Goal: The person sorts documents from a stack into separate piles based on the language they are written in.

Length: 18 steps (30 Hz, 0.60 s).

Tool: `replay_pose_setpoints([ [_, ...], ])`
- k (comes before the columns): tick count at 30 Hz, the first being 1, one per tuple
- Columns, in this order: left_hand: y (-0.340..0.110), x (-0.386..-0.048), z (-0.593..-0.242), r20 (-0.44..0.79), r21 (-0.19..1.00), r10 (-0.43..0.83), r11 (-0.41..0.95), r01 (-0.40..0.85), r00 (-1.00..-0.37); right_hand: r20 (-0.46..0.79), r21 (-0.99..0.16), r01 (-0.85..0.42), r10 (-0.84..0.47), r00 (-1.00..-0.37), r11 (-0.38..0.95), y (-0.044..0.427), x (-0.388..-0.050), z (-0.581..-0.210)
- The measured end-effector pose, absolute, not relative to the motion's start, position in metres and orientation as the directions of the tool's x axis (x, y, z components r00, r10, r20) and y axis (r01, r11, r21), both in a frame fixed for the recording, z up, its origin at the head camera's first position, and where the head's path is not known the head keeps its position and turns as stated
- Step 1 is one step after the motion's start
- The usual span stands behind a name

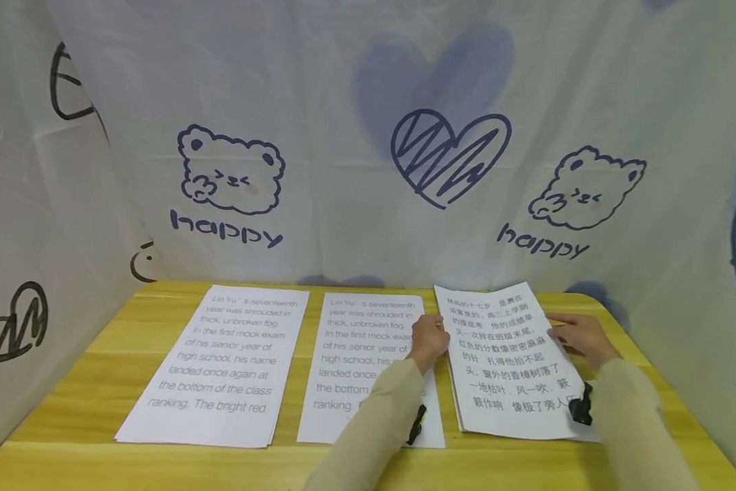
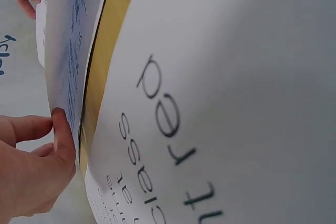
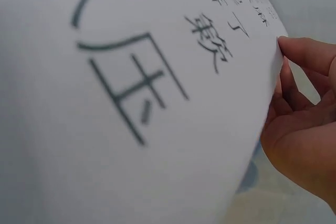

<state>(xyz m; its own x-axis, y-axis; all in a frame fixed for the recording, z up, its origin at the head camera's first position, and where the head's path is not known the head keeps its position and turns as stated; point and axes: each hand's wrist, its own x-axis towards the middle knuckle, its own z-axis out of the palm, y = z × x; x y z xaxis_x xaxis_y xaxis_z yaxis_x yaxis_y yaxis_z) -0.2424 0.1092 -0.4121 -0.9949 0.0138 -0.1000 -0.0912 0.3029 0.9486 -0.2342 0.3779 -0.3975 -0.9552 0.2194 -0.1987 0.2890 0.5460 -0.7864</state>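
Observation:
A white paper sheet (image 1: 496,354) printed with Chinese characters is held by its two long sides, slightly raised, over at least one other sheet at the right of the table. My left hand (image 1: 430,339) pinches the left edge; in the left wrist view, the thumb and a finger of that hand (image 2: 44,166) meet at the edge. On the opposite side my right hand (image 1: 582,339) grips the right edge. The right wrist view shows this hand's (image 3: 304,129) thumb on the printed face, other fingers behind it. Beneath my left forearm lies a middle stack of English-printed paper (image 1: 343,341).
Another stack of English-printed paper (image 1: 220,361) lies at the left of the yellow wooden table (image 1: 73,423). A white cloth (image 1: 337,191) with bear and heart drawings hangs behind the table and along its sides. Black straps (image 1: 581,408) show at the wrists.

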Motion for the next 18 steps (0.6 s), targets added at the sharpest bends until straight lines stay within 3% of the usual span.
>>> replay_pose_setpoints([
  [18,0.109,-0.243,-0.414,-0.198,0.923,0.099,0.353,-0.151,-0.975,-0.27,-0.742,0.385,0.282,-0.921,0.548,0.389,-0.235,-0.406],
])
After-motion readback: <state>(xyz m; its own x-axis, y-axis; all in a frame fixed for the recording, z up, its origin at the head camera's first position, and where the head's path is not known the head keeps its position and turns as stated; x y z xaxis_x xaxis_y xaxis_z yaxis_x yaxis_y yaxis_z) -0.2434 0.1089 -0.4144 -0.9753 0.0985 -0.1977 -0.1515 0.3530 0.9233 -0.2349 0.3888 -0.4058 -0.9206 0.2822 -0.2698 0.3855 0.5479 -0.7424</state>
